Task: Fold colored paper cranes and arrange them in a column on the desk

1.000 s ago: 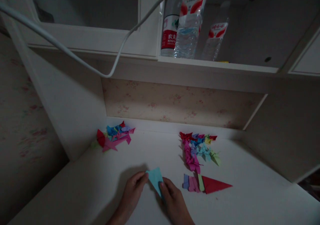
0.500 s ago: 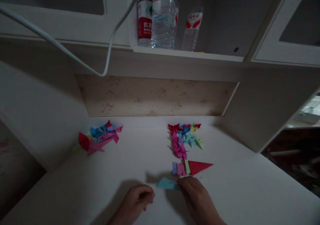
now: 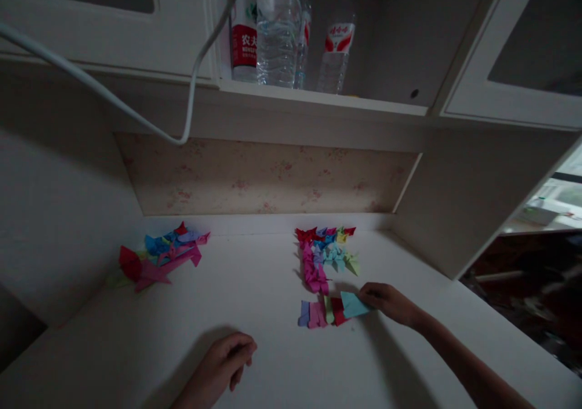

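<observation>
Lower right, the right hand [image 3: 387, 302] pinches teal paper [image 3: 353, 305] by one end, leaving the rest free over red paper [image 3: 337, 311]; lower left, the left hand [image 3: 225, 362] is half-open.

And there's the right forearm [image 3: 454, 348], stretched long, right hand [image 3: 386, 300] pinching at the fingertips, thumb probably tucked beneath; left hand [image 3: 222, 360] lower, nearer, loosely curled!

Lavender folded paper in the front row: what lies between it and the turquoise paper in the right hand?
Head view, left to right: pink paper, light green paper, then red paper, partly hidden by the turquoise paper.
</observation>
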### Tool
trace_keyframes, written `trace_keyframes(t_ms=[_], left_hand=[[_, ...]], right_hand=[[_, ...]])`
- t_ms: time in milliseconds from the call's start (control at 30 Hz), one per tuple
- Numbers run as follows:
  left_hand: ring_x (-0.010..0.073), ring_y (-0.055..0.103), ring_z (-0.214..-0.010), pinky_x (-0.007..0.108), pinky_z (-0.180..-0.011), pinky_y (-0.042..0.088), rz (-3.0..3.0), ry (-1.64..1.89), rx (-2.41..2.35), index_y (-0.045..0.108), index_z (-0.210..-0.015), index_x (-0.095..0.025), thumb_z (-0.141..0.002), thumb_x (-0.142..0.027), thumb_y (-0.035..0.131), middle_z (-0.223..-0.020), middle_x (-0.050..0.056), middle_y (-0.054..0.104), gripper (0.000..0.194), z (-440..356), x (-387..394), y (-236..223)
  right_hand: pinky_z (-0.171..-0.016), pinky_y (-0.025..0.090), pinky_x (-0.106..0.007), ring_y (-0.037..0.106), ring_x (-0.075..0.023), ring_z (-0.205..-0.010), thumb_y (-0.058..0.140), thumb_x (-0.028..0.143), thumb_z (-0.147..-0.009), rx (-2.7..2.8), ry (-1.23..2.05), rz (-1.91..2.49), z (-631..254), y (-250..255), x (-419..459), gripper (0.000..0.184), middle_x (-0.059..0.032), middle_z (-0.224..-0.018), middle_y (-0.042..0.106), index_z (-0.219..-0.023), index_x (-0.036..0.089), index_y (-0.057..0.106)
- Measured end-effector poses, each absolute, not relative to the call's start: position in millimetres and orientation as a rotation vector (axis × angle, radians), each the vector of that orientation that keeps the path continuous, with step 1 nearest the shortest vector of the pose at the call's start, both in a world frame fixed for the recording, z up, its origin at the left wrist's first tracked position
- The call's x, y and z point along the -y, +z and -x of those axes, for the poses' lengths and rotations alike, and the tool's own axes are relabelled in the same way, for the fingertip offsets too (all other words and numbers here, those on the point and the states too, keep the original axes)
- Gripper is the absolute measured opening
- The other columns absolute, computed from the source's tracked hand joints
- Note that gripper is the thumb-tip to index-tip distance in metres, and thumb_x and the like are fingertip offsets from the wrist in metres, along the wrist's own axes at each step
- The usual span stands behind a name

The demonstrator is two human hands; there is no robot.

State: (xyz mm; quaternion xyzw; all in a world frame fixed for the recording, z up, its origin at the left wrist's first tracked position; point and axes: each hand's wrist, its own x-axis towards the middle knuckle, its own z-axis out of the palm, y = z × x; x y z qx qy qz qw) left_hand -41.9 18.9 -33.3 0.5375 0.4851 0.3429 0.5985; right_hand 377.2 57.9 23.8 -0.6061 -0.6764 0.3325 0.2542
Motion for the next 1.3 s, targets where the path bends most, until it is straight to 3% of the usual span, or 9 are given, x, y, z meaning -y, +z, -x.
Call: trace_keyframes(t_ms=[167, 367, 533, 667, 833, 1033, 1167, 1300], left_hand=[[0.0052, 0.038, -0.039, 0.02, -0.039, 0.026, -1.226, 0.801, -1.129, 0.063, -0.07, -0.015, -0.065, -0.066, 0.065, -0.06, -0.003, 0.054, 0.051, 43, -19, -34], [0.0049, 0.036, -0.038, 0.021, -0.038, 0.026, -1.2, 0.817, -1.131, 0.062, -0.069, -0.016, -0.064, -0.066, 0.066, -0.059, -0.003, 0.054, 0.05, 44, -21, -37], [0.005, 0.037, -0.039, 0.02, -0.039, 0.026, -1.168, 0.814, -1.147, 0.062, -0.07, -0.016, -0.065, -0.062, 0.067, -0.06, -0.003, 0.054, 0.047, 42, -19, -29], [0.0062, 0.041, -0.042, 0.02, -0.041, 0.029, -1.186, 0.829, -1.128, 0.062, -0.072, -0.015, -0.07, -0.056, 0.065, -0.062, -0.003, 0.055, 0.041, 42, -18, -29], [0.0062, 0.04, -0.042, 0.02, -0.041, 0.028, -1.2, 0.833, -1.126, 0.061, -0.072, -0.014, -0.075, -0.049, 0.063, -0.061, -0.003, 0.054, 0.035, 41, -16, -29], [0.0072, 0.043, -0.045, 0.02, -0.044, 0.031, -1.217, 0.865, -1.118, 0.062, -0.073, -0.014, -0.077, -0.039, 0.061, -0.061, -0.003, 0.055, 0.025, 41, -10, -24], [0.0071, 0.044, -0.044, 0.019, -0.042, 0.033, -1.258, 0.868, -1.136, 0.062, -0.072, -0.014, -0.077, -0.038, 0.059, -0.06, -0.003, 0.056, 0.025, 40, -7, -26], [0.0092, 0.051, -0.045, 0.02, -0.04, 0.037, -1.36, 0.925, -1.365, 0.065, -0.082, -0.014, -0.078, -0.04, 0.051, -0.067, 0.0, 0.062, 0.029, 60, -25, -21]], right_hand=[[-0.062, 0.042, -0.028, 0.058, -0.0193, -0.068, 0.058, 0.055, -0.078, 1.905, 0.873, 1.606, -379, 4, -73, 0.041, -0.0045, -0.072, 0.068, -0.075, 0.017, 0.072], [-0.072, 0.044, -0.03, 0.062, -0.0212, -0.077, 0.057, 0.055, -0.079, 2.083, 0.523, 1.715, -380, -14, -79, 0.036, -0.0049, -0.083, 0.07, -0.083, 0.023, 0.073], [-0.081, 0.045, -0.034, 0.062, -0.0251, -0.093, 0.056, 0.059, -0.079, 2.095, 0.451, 1.758, -380, -21, -73, 0.037, -0.0063, -0.096, 0.071, -0.089, 0.027, 0.072], [-0.085, 0.046, -0.037, 0.062, -0.0259, -0.096, 0.048, 0.055, -0.086, 2.039, 0.293, 1.697, -381, -23, -65, 0.041, -0.0095, -0.103, 0.07, -0.1, 0.023, 0.071], [-0.09, 0.046, -0.045, 0.062, -0.0288, -0.098, 0.042, 0.054, -0.09, 1.903, 0.086, 1.663, -357, -29, -34, 0.043, -0.0103, -0.102, 0.071, -0.098, 0.023, 0.07], [-0.083, 0.052, -0.03, 0.068, -0.0227, -0.095, 0.043, 0.046, -0.093, 2.014, 0.467, 1.483, -270, -34, 19, 0.035, -0.0059, -0.107, 0.072, -0.109, 0.027, 0.067], [-0.07, 0.051, -0.023, 0.07, -0.0182, -0.079, 0.04, 0.041, -0.095, 2.131, 0.687, 1.315, -212, -28, 31, 0.031, -0.002, -0.09, 0.074, -0.097, 0.027, 0.067], [-0.062, 0.047, -0.02, 0.068, -0.0156, -0.069, 0.039, 0.036, -0.096, 2.283, 0.61, 1.247, -169, -30, 26, 0.031, -0.0007, -0.076, 0.071, -0.085, 0.024, 0.066]])
